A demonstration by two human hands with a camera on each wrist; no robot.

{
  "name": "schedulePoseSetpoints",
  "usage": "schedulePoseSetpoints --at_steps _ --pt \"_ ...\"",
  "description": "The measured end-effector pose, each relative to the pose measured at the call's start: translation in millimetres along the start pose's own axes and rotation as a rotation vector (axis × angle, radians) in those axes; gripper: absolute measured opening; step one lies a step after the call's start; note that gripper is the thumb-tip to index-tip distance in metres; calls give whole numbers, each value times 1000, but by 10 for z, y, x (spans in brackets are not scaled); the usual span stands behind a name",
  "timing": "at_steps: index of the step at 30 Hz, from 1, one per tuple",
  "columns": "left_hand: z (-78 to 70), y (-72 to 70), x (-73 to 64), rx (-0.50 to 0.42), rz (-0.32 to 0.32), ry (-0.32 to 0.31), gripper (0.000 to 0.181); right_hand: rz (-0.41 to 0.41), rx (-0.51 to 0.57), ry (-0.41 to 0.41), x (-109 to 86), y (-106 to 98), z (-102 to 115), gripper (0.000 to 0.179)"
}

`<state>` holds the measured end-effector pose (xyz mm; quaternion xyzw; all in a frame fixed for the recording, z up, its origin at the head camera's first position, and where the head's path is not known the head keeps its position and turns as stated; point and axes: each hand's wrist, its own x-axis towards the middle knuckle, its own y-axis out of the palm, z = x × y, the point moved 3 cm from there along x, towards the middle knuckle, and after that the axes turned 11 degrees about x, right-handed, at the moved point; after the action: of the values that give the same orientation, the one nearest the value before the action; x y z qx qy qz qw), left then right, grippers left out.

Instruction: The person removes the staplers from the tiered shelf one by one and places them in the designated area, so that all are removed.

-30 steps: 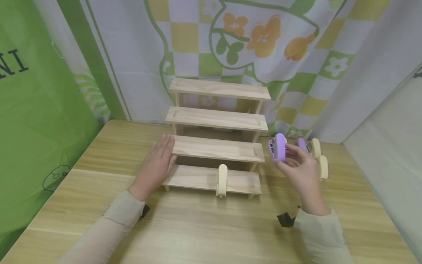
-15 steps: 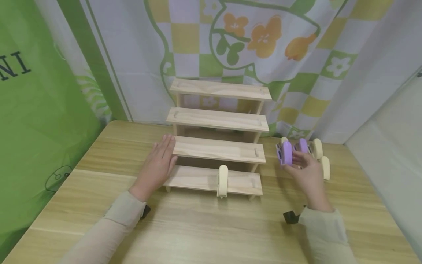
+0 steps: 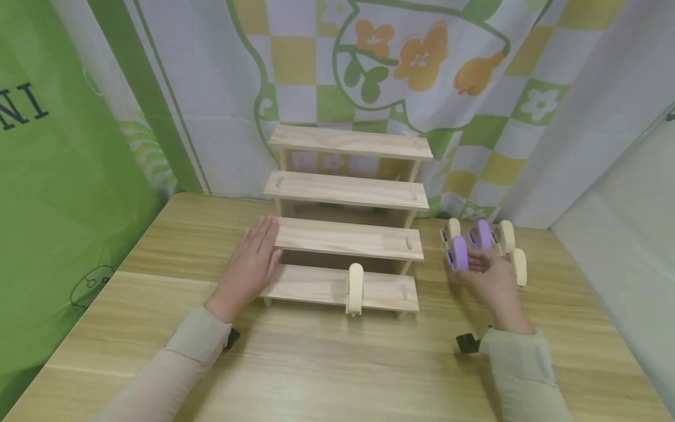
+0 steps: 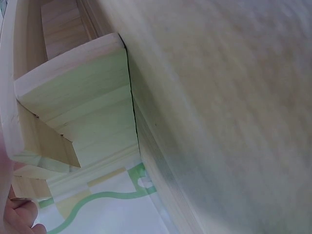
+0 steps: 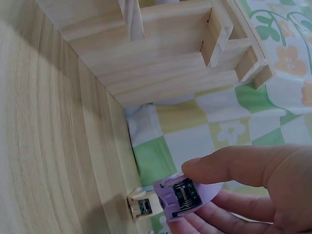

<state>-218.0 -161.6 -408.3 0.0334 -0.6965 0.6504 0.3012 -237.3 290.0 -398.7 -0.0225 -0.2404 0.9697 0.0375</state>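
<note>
My right hand [image 3: 491,281] pinches a purple mini stapler [image 3: 459,253] between thumb and fingers, low over the right side of the table. In the right wrist view the stapler's open metal front [image 5: 184,196] faces the camera, thumb on one side. Close behind it is a cream stapler [image 3: 452,227]. Another purple stapler [image 3: 482,233] and two cream ones, a farther one [image 3: 507,235] and a nearer one [image 3: 519,266], stand beside the hand. My left hand [image 3: 249,264] rests with straight fingers against the left end of a stepped wooden stand [image 3: 348,237]. Another cream stapler [image 3: 355,288] sits across its lowest step.
The stand's upper steps rise toward a patterned curtain [image 3: 295,64] at the back. Green cloth [image 3: 68,193] hangs on the left, and a pale wall [image 3: 622,223] is on the right. Everything stands on a wood-grain table [image 3: 327,369].
My right hand has moved right and down with the purple stapler, from beside the stand to in front of the other staplers. The left hand has stayed on the stand.
</note>
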Motion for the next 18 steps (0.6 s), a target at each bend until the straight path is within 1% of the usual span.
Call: schedulePoseSetpoints --at_steps 5,10,18 --pt "1 2 -1 2 13 -5 60 23 -30 44 13 -15 -38 69" --pt "2 -1 0 2 21 -8 61 42 -65 70 18 -23 -63 72" --pt "6 9 -2 -2 10 -5 61 80 -97 94 48 -26 -124 71"
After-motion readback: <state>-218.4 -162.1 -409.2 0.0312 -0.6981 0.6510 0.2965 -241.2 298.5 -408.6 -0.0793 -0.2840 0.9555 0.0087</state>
